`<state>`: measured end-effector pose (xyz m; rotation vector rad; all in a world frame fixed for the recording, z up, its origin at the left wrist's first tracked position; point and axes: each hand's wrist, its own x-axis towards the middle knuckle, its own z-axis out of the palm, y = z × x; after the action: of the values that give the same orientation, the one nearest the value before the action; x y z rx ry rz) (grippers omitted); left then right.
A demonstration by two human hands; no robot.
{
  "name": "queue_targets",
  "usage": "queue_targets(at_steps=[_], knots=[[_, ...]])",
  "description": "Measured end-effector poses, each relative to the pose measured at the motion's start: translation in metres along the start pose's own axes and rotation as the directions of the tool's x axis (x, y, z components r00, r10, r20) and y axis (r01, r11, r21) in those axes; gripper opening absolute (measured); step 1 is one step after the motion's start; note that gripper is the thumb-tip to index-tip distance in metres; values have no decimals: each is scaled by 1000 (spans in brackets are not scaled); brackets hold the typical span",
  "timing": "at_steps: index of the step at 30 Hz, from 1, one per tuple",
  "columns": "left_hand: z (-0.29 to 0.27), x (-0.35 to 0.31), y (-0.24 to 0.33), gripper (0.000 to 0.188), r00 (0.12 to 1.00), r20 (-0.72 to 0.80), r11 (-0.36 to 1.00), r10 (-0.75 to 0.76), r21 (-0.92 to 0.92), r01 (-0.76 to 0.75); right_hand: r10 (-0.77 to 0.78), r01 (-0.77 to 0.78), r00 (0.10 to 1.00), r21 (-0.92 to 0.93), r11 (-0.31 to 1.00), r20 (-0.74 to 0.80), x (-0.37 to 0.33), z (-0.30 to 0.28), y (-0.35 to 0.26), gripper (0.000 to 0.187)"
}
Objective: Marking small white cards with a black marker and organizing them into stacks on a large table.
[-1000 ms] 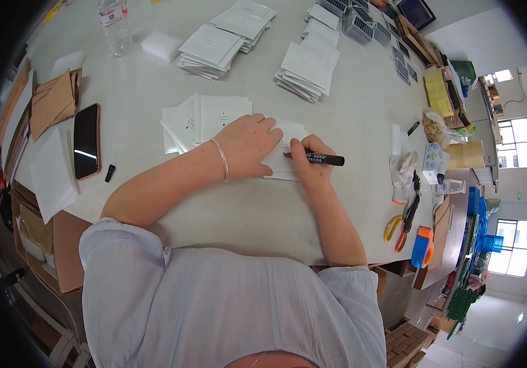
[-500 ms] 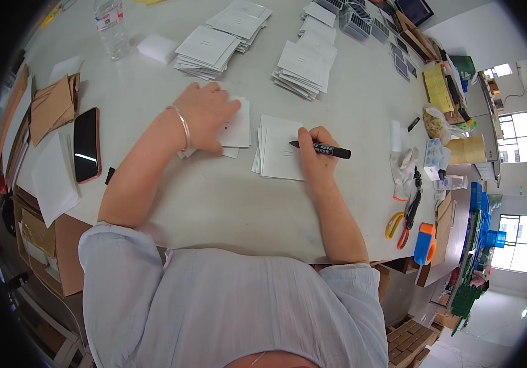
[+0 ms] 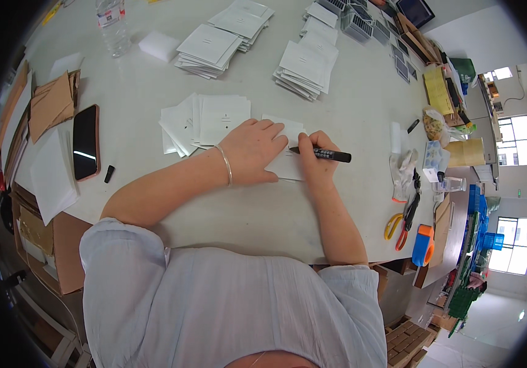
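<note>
In my right hand is a black marker, gripped near its tip, which points left at a stack of white square cards. My left hand, with a bangle at its wrist, lies palm down over the left side of that stack, fingers spread. It covers much of the stack. Just left of it is a loose, fanned pile of white cards with small black marks on the faces I can see. A black marker cap lies farther left.
Taller card stacks stand beyond my hands. At left are a phone and a water bottle. On the right lie pliers, a glove and an orange-and-blue tape roll.
My left hand has moved right, from the fanned pile onto the card stack by the marker. The fanned pile and the marker cap now show uncovered. My right hand has barely moved.
</note>
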<state>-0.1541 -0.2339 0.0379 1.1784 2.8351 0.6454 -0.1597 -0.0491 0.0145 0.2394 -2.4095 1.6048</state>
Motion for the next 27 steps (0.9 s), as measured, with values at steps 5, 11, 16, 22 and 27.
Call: queue_targets(at_steps=[5,11,16,22,27], knots=[[2,0,-1,49,998,-42,998,-36,40,38,62,-62,998,179,982,5,-3,-3,1,26],[4,-1,-1,48,996,-67,997,-52,49,55,42,-49,997,105,993,63,-6,-2,-1,25],[6,-1,-1,49,994,-104,996,-43,70,50,-9,8,999,27,1000,49,-5,0,-2,24],[0,0,3,56,995,0,995,-96,-28,95,1,-1,999,4,1000,32,-5,0,-1,25],[2,-1,1,53,997,-56,998,-58,1,59,-11,9,999,71,997,34,-5,-4,1,27]])
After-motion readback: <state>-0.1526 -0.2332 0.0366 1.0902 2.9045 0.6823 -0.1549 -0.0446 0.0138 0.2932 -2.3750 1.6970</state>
